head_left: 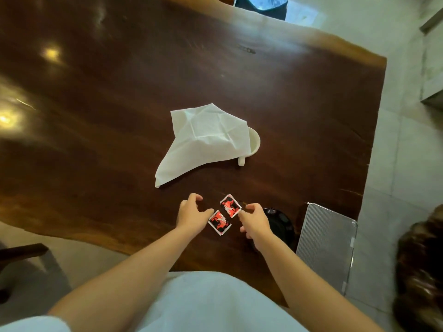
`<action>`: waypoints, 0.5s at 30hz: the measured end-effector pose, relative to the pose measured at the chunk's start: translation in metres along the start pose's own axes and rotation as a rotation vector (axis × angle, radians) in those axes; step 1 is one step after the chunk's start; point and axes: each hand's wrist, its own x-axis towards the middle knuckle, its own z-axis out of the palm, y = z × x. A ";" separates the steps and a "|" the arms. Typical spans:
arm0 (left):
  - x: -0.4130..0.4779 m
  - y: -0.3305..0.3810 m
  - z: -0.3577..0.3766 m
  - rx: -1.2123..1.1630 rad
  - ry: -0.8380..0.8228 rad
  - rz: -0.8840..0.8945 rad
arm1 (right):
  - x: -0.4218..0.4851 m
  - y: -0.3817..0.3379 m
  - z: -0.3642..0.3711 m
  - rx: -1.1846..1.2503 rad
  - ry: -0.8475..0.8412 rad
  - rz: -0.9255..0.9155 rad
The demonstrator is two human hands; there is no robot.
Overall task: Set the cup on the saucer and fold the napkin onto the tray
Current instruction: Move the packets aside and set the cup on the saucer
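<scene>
Task not yet begun. Left hand (191, 215) and right hand (254, 221) half-curled, empty, beside two red cards (224, 213) at lower centre. Napkin (203, 140) drapes cup (253, 142) mid-frame; dark saucer (281, 224) and tray (326, 245) lower right. Next: lift napkin off cup.

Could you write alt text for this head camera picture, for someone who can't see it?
A white napkin drapes over a white cup on a dark wooden table. Nearer, two bare hands touch two red packets, beside a black saucer and metal tray.

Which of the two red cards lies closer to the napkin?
The upper red card, beside the right hand, lies closer to the napkin. The other red card, by the left hand, lies nearer the person.
</scene>
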 end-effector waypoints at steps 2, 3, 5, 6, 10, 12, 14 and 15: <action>0.002 0.006 0.002 0.036 0.022 0.041 | 0.008 -0.007 -0.002 -0.036 0.053 -0.093; 0.004 0.009 0.003 0.060 0.029 0.060 | 0.010 -0.011 -0.002 -0.062 0.066 -0.141; 0.008 0.013 0.003 0.089 0.033 0.084 | 0.015 -0.018 -0.001 -0.155 0.082 -0.228; 0.012 0.013 0.004 0.097 0.025 0.088 | 0.018 -0.020 0.001 -0.213 0.085 -0.260; 0.019 0.012 0.007 0.132 -0.016 0.062 | 0.025 -0.025 0.013 -0.358 0.046 -0.312; 0.024 0.013 0.007 0.152 -0.022 0.067 | 0.028 -0.027 0.018 -0.388 0.028 -0.319; 0.033 0.016 0.003 0.150 -0.022 0.080 | 0.033 -0.034 0.021 -0.389 0.008 -0.320; 0.038 0.018 0.000 0.143 -0.022 0.084 | 0.035 -0.039 0.022 -0.389 -0.002 -0.316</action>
